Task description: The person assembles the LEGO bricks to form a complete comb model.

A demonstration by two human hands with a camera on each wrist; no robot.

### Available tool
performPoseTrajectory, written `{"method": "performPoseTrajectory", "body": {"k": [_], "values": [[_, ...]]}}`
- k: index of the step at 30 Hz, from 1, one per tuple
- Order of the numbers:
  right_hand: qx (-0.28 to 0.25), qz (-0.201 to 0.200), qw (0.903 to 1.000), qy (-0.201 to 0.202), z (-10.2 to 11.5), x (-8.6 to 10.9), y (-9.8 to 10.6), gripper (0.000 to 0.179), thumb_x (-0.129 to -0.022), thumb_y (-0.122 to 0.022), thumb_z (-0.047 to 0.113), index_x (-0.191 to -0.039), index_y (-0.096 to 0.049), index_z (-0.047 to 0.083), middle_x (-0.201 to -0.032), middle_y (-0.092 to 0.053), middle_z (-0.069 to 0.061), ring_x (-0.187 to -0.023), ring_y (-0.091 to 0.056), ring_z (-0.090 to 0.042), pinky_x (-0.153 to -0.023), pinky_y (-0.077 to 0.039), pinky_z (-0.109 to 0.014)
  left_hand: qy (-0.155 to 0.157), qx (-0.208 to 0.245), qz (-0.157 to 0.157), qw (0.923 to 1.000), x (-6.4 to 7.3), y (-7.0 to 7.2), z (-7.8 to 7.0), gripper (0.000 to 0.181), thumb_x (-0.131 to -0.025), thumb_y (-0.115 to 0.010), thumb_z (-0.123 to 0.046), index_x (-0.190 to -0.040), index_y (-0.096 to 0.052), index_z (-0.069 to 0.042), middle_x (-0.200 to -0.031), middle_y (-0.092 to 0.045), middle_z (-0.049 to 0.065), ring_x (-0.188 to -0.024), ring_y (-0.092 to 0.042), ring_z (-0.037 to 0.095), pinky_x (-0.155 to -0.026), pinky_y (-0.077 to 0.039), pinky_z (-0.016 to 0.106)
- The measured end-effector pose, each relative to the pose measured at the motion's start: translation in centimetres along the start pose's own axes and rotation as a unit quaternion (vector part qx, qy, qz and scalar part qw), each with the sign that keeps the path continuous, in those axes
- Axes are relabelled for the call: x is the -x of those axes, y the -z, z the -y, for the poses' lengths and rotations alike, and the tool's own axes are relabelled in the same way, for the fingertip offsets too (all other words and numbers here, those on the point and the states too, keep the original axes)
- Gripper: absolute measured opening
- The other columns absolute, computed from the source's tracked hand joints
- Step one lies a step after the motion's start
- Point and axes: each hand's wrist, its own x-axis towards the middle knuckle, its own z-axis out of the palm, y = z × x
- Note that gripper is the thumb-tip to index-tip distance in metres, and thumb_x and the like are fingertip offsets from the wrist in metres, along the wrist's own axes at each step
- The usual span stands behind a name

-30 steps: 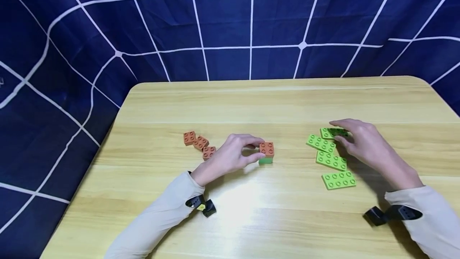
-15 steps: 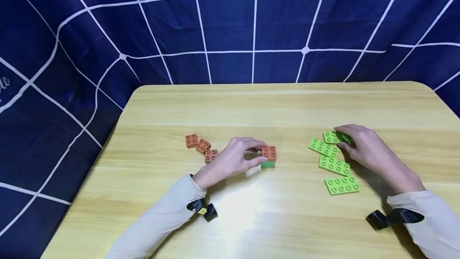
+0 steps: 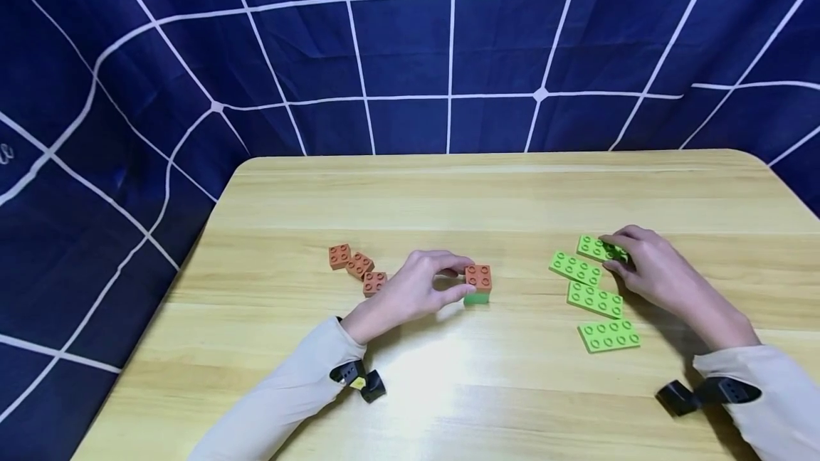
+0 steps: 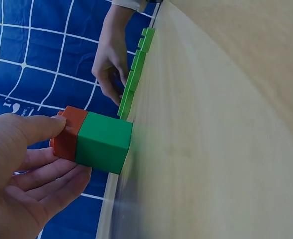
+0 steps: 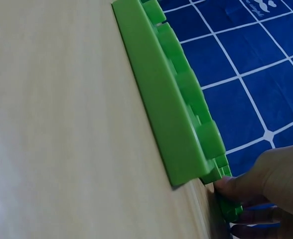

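Note:
In the head view my left hand [image 3: 426, 283] pinches an orange two-by-two toy brick [image 3: 477, 277] between thumb and fingers. It sits on a green brick [image 3: 477, 298]; in the left wrist view the orange brick [image 4: 71, 134] and green brick [image 4: 104, 142] join face to face. To the right, my right hand [image 3: 660, 265] grips the right end of the farthest light green studded plate [image 3: 591, 247], fingertips partly covering it. In the right wrist view the thumb [image 5: 231, 185] lies against a green plate's end, and the fingers are partly hidden.
Several light green plates lie in a loose column: one plate [image 3: 575, 269] touches or nearly touches another [image 3: 596, 299], and the nearest [image 3: 608, 336] lies apart. Three loose orange bricks [image 3: 360, 265] sit left of my left hand. A blue gridded cloth [image 3: 410, 41] hangs behind the wooden table [image 3: 448, 198].
The farthest green plate has turned under my right hand, its right end swinging nearer to me. My fingers have closed in on it. My left hand keeps its hold on the orange brick.

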Motion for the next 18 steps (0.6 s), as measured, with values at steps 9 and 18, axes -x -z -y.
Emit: {"method": "performPoseTrajectory", "body": {"k": [9,18], "values": [[-0.004,0.000,0.9999,-0.011,0.22,-0.05,-0.05,0.042,-0.071,-0.077,-0.009,-0.109,-0.061,-0.016,-0.094,-0.060,-0.028,-0.084,-0.059,-0.044,-0.073,-0.049,-0.058,0.011,0.001,-0.005,0.9999,0.21,-0.01,-0.03,0.040,-0.090,-0.070,-0.022,-0.122,-0.063,0.001,-0.115,-0.068,0.012,-0.102,-0.066,0.020,-0.094,-0.051,0.022],[-0.010,0.001,0.9997,-0.021,0.30,-0.15,0.18,0.041,-0.072,-0.076,-0.010,-0.109,-0.059,-0.014,-0.098,-0.060,-0.029,-0.088,-0.059,-0.047,-0.076,-0.049,-0.060,0.019,-0.011,0.007,0.9997,0.15,0.08,-0.16,0.043,-0.091,-0.068,-0.024,-0.127,-0.060,0.000,-0.119,-0.066,0.012,-0.110,-0.063,0.023,-0.099,-0.048,0.026]]}}
